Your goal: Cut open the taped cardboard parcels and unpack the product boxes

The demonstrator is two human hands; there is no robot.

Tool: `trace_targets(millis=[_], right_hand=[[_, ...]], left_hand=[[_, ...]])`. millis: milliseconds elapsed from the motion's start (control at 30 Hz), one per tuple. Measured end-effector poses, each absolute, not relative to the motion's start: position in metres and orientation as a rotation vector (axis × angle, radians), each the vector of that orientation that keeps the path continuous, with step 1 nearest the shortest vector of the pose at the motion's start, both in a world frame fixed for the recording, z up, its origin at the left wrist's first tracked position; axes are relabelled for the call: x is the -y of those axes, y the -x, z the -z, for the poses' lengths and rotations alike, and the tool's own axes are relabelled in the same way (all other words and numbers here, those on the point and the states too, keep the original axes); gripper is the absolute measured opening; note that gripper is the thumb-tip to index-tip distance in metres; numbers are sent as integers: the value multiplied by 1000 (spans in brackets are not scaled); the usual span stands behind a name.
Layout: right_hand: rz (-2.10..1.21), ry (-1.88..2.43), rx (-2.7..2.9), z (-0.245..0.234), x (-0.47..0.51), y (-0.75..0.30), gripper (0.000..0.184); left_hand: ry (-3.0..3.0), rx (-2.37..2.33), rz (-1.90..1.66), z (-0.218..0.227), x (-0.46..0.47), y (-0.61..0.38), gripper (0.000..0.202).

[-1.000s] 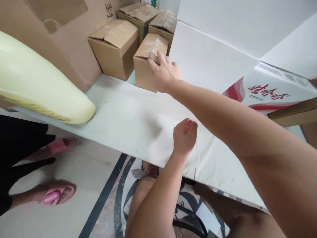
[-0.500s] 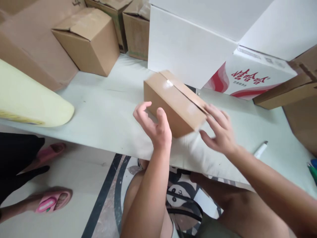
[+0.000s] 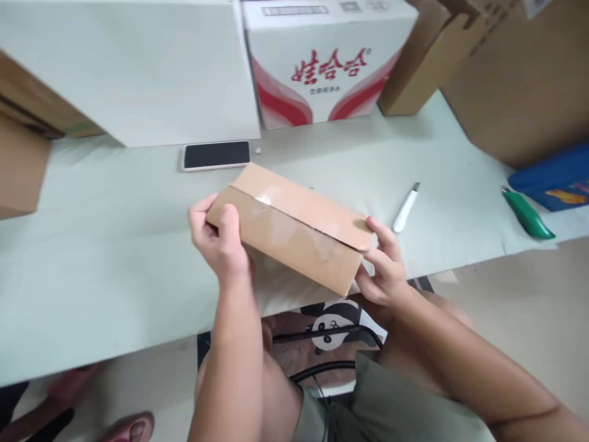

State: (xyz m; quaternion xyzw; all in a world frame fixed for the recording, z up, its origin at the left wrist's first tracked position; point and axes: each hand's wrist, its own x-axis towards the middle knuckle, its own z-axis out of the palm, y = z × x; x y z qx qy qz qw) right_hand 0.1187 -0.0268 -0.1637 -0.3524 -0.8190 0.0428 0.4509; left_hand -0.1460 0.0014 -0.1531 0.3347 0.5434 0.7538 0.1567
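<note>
A small brown cardboard box (image 3: 299,230) is held between my hands, tilted over the table's front edge. Clear tape shows on its upper face, along with a dark seam between the flaps. My left hand (image 3: 221,236) grips the box's left end, thumb on the near side. At the right end my right hand (image 3: 384,267) holds the corner by the seam, its fingers on the top and end. A white utility knife (image 3: 407,207) lies on the table to the right of that hand. Behind the box rests a phone (image 3: 216,156) with a dark screen.
White boxes stand at the back, one printed in red (image 3: 329,77). Brown cartons (image 3: 18,166) are at the left and back right. A green-handled tool (image 3: 528,213) and a blue packet (image 3: 552,181) lie at the right edge. Another person's pink slipper (image 3: 133,426) shows at lower left.
My left hand, apart from the box earlier, now grips its left end. My right hand still holds the other end. The view has swung right, revealing the phone and more of the table's right side.
</note>
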Motion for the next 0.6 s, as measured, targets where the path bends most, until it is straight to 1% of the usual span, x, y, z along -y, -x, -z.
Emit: trace_targets(millis=[133,200,267,367,433,500,567,600], right_hand=[[-119,1060,1860,154,16,-151,22],[-141,1228,1724,152,4,-168,16],[-184,1463,1645,154,-10,-183,16],[-312,1849,1705,164,-27,-200,34],[-348,2015,1830,170,-32,-206,40],[-317,2085,1920,173,-34,-207,36],[-328,2066,1932,174,-35,-204,25],[-387,2029,1901,174,-37,-202,20]], left_hand=[[-881,-1477,-2185,147,-15,126,40],[-858,-1442,-2202,144,-19,119,36],[-861,-1427,-2204,142,-21,116,35],[-945,-1436,-2182,141,-21,114,35],[-1010,-1432,-2156,141,-19,112,37],[-1023,-1402,-2124,141,-15,109,38],[-1013,-1359,-2109,142,-11,107,41],[-1016,-1341,-2099,144,-8,106,42]])
